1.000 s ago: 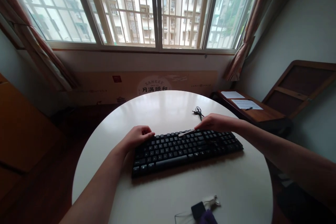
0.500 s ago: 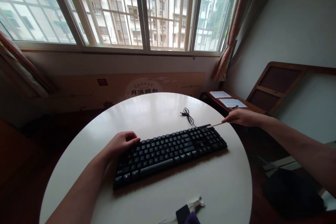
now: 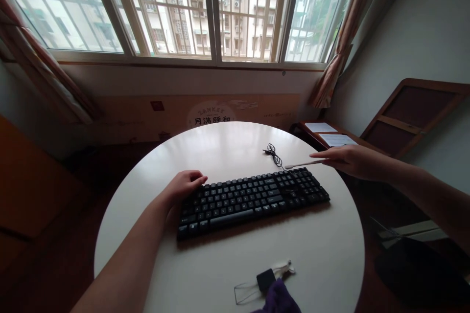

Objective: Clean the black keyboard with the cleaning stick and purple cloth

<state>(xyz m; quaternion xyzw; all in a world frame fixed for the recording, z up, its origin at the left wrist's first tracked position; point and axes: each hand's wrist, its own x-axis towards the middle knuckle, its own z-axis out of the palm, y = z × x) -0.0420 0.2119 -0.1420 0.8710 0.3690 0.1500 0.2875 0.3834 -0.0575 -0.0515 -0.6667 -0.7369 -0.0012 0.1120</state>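
Right hand, pinching a thin white stick, has drawn it off the keyboard; left hand still clasps the corner.

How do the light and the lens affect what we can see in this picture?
Head view: window backlit, partly washed out, its frame bowed by the wide lens; table shows soft glare; keyboard throws a shadow toward the camera; right hand and its thin stick are sharp.
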